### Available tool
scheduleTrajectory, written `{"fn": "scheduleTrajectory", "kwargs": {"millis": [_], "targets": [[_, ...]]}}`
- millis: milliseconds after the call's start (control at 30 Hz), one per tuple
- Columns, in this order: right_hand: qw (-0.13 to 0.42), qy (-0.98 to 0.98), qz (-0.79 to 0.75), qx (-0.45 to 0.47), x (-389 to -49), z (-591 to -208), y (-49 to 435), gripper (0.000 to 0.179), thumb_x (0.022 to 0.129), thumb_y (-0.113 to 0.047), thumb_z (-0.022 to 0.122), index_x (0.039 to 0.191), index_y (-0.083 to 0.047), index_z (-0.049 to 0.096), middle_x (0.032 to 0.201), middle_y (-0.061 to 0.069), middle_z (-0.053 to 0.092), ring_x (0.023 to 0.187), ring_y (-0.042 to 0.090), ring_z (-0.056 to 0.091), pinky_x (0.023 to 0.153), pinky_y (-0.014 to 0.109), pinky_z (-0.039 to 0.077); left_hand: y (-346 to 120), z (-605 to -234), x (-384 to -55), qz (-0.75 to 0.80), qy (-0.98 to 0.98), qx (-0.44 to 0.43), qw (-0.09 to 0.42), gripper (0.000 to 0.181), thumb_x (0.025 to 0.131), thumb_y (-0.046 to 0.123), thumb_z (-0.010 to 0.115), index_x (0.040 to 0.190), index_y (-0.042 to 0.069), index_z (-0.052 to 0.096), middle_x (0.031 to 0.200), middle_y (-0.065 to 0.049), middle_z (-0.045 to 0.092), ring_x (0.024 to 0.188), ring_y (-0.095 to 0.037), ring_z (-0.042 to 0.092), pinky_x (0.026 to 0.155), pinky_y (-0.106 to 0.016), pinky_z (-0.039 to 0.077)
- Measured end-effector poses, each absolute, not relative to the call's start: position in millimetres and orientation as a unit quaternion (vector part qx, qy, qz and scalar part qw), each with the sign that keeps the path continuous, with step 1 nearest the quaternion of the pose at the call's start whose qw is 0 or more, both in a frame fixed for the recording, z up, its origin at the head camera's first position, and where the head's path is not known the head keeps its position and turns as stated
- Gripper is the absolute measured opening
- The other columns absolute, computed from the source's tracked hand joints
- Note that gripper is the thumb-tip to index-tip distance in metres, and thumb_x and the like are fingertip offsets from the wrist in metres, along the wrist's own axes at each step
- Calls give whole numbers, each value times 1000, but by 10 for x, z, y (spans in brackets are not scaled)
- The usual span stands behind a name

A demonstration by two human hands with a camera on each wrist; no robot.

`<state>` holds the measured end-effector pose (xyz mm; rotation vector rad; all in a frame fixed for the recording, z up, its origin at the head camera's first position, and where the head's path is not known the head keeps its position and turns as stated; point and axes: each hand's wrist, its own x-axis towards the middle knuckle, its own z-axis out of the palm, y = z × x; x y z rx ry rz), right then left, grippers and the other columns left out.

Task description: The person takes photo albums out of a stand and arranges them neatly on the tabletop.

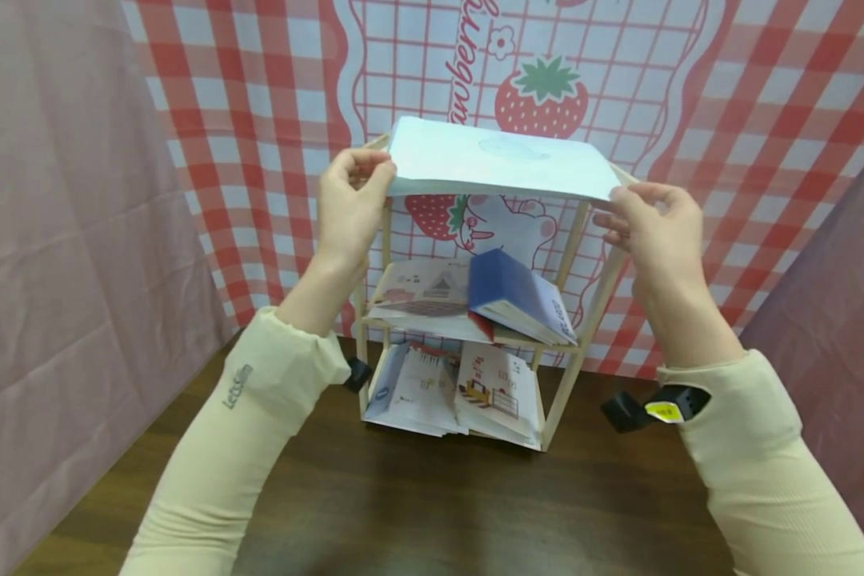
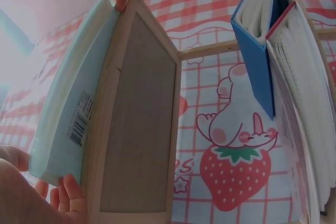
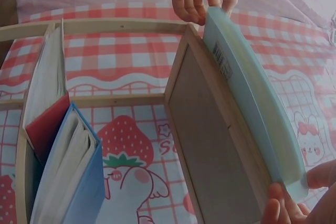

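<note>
Dark brown wooden tabletop spreads nearest the person, below two cream sleeves. Past them, the left hand and right hand pinch opposite ends of a thick pale-blue paperback, thumbs and fingers parted only by its thickness. A barcode label shows on the side toward the wooden panel. The paperback lies along the top of a three-tier wooden book rack; how fully its weight rests there, I cannot tell.

To seat it well, I would lower both ends evenly, line the long edge up with the front rail, and slip the fingertips out from beneath one end at a time; pressing hard on one side could rock so light a frame.

As for the rack's tiers, the bottom one holds several thin illustrated books, leaning and overlapping, with a grey-blue cover at the left. In the middle tier, a white illustrated book with a red spine stands left of a blue hardback, which tilts against it.

Farther back hangs a red-and-white gingham cloth printed with strawberries, flanked by dusty-pink curtains.
</note>
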<state>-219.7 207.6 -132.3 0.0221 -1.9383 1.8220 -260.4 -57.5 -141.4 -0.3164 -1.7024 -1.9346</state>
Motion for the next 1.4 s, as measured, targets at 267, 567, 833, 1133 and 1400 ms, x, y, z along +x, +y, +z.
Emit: {"fn": "scheduleTrajectory", "kwargs": {"millis": [267,567,833,1133,1400], "targets": [[229,-685,691,30,-2171,-1350,2077,45,85,-27,62,119,-7,43,114,9,58,96,13,62,78,18,49,-584,-1435,-2609,-721,-625,-127,271,21,86,6,54,106,4,58,105,-1,51,82,-10,48,77,-25,47],[213,-675,703,65,-2122,-1404,2076,54,86,-27,61,133,-10,44,128,7,54,106,13,59,87,20,46,-588,-1477,-2612,-734,-613,-145,255,29,87,7,53,116,5,55,100,-2,48,83,-10,48,80,-28,47],[201,-663,714,100,-2102,-1417,2080,40,87,-23,60,126,-11,55,124,4,58,109,15,58,85,21,47,-597,-1508,-2599,-752,-593,-157,241,33,86,3,51,119,2,53,105,-6,51,87,-14,52,82,-32,48],[208,-637,733,112,-2118,-1433,2091,35,88,-15,58,121,-5,57,128,10,52,102,13,61,80,19,49,-596,-1505,-2574,-746,-606,-164,222,35,83,0,49,118,4,49,108,-7,49,90,-16,51,79,-31,46],[199,-625,747,108,-2120,-1445,2083,35,88,-13,58,121,-3,57,130,10,51,104,15,60,79,19,49,-602,-1544,-2551,-755,-596,-170,214,38,83,0,47,120,4,44,109,-8,47,92,-19,52,83,-33,48]]}}
